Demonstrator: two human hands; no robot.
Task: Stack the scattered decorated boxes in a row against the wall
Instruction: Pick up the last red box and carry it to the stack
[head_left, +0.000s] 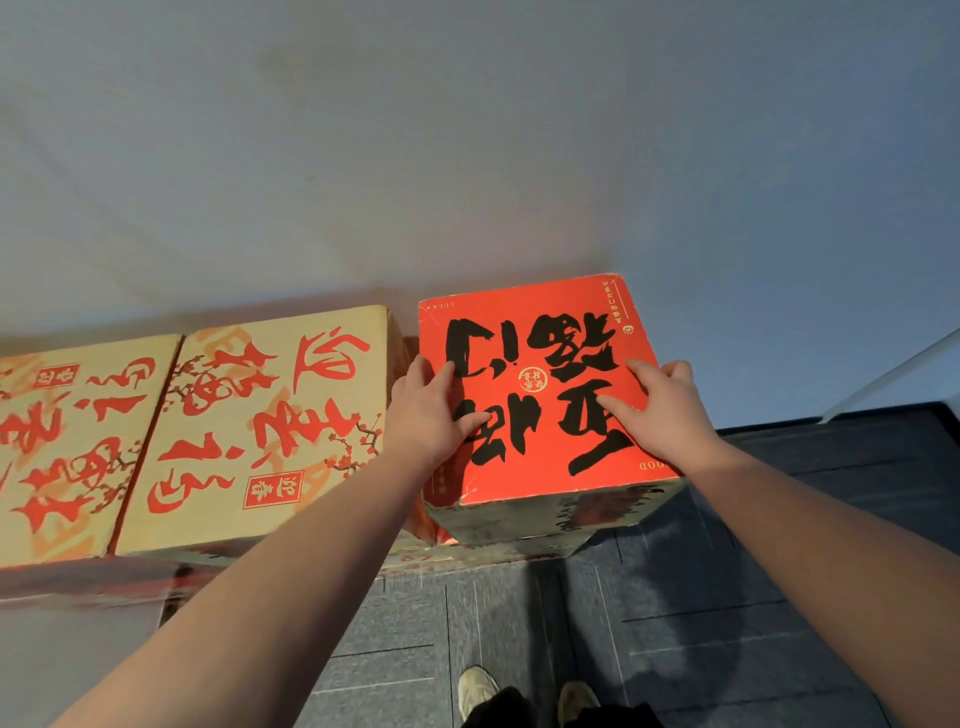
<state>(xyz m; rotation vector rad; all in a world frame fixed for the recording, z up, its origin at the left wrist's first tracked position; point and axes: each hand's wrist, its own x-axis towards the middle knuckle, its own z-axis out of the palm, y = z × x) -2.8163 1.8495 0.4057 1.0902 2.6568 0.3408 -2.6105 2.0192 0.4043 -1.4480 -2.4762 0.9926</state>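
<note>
A red box (540, 467) with big black brush characters on its top sits at the right end of a row against the pale wall (467, 145). My left hand (431, 415) lies on its left edge, thumb on top and fingers curled over the side. My right hand (665, 405) holds the box's right edge, with the thumb on top. Left of it stand two tan boxes with red calligraphy, one next to the red box (260, 431) and one at the far left (72, 447). Further boxes show underneath them.
Dark grey carpet tiles (675, 623) cover the floor in front of the row. My shoes (519, 691) stand near the bottom edge. A white sloping edge (898, 374) shows at the right, beyond the red box.
</note>
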